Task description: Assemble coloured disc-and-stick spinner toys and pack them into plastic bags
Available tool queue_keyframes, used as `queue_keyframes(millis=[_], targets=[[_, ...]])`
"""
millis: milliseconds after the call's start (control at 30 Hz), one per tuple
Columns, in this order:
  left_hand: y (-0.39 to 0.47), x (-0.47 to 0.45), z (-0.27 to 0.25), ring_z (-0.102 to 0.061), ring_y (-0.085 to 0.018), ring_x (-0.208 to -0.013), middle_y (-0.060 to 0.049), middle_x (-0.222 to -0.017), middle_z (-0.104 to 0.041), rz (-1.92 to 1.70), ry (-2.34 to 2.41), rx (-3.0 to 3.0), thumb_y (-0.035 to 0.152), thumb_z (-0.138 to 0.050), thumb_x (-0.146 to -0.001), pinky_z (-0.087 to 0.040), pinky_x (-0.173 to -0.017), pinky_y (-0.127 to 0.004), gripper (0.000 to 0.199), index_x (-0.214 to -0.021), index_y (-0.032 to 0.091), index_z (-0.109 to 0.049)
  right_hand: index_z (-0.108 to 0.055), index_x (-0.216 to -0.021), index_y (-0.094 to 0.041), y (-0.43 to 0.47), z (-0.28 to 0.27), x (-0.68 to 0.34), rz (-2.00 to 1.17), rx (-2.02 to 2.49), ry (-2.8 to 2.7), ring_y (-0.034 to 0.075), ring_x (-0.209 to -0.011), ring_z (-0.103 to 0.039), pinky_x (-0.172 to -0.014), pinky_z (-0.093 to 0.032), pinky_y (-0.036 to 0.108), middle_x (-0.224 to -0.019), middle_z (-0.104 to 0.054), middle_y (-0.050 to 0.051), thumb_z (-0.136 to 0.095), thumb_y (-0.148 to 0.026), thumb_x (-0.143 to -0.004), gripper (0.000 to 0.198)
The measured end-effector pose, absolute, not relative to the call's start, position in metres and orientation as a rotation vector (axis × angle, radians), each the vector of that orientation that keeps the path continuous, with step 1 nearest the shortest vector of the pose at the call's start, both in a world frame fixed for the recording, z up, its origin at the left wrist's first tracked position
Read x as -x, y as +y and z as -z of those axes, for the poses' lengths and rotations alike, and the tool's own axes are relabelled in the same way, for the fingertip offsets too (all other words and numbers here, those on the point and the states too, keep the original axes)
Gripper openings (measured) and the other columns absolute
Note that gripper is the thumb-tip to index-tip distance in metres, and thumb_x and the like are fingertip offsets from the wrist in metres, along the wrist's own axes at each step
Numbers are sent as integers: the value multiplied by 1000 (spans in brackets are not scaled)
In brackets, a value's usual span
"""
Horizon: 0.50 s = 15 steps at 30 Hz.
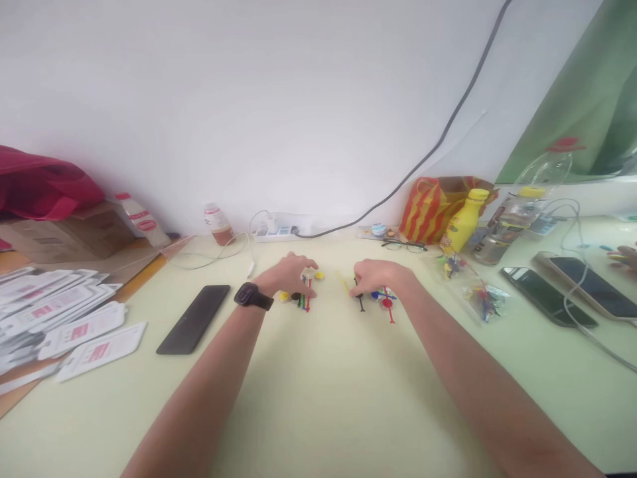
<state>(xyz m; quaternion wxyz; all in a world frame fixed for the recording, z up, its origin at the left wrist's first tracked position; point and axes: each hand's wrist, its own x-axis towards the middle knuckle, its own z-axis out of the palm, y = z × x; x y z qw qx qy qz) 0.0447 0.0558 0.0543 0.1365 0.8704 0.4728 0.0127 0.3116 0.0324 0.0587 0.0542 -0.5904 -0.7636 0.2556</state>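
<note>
My left hand (293,274), with a black watch (253,297) on the wrist, hovers over a small group of plastic pieces, its thumb and index finger apart. Under and beside it lie thin arrow-ended sticks, among them a red stick (308,297), and small round pieces, including a yellow round piece (319,275). My right hand (371,277) is closed with its fingertips down by a black stick (361,302) and a yellow stick (343,282); what it pinches is hidden. Just beside this hand a red stick with a disc (388,304) lies near blue pieces.
A black phone (193,320) lies on the left, beyond it white tags (89,328). Along the wall stand a power strip (275,229), glasses (404,245), a striped bag (423,209) and a yellow bottle (462,222). Clear packets (480,299) and two phones (547,297) sit right.
</note>
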Motion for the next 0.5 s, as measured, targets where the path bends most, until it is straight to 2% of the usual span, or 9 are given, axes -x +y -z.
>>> queue_keyframes(millis=[100,233,367,433,500], targets=[[55,-44,-55,-49,-40,-126,-10,-122,-70,-94,1364,-2509,60,-84,-63,-47,-96,-44,78,-132,28,-67,-53,-47,-22,34,-55,-309,-800,1793,-2292,17,-44,-52,-48,-36,30,-44,-52,-1,-93,-27,-44,41],[53,-47,-54,-50,-37,-126,-9,-122,-70,-182,1304,-2518,60,-79,-70,-47,-96,-42,69,-130,29,-68,-50,-44,-22,36,-53,-311,-846,1751,-2301,14,-39,-47,-45,-33,29,-41,-51,-1,-90,-22,-45,40],[54,-50,-49,-54,-35,-124,-10,-120,-70,-215,1289,-2524,61,-73,-77,-48,-95,-39,54,-118,26,-73,-48,-44,-21,37,-62,-318,-874,1681,-2307,11,-38,-42,-43,-28,28,-41,-50,-1,-86,-29,-57,41],[54,-52,-47,-57,-34,-122,-10,-121,-69,-210,1296,-2497,62,-72,-78,-49,-94,-38,52,-116,25,-74,-54,-48,-21,37,-69,-322,-881,1641,-2306,12,-41,-47,-43,-30,28,-48,-59,1,-82,-32,-66,35],[53,-54,-47,-57,-34,-124,-10,-124,-69,-206,1285,-2494,61,-71,-80,-49,-96,-38,56,-123,26,-72,-61,-55,-20,37,-75,-325,-934,1577,-2255,15,-48,-57,-46,-37,27,-59,-69,5,-78,-33,-73,28]])
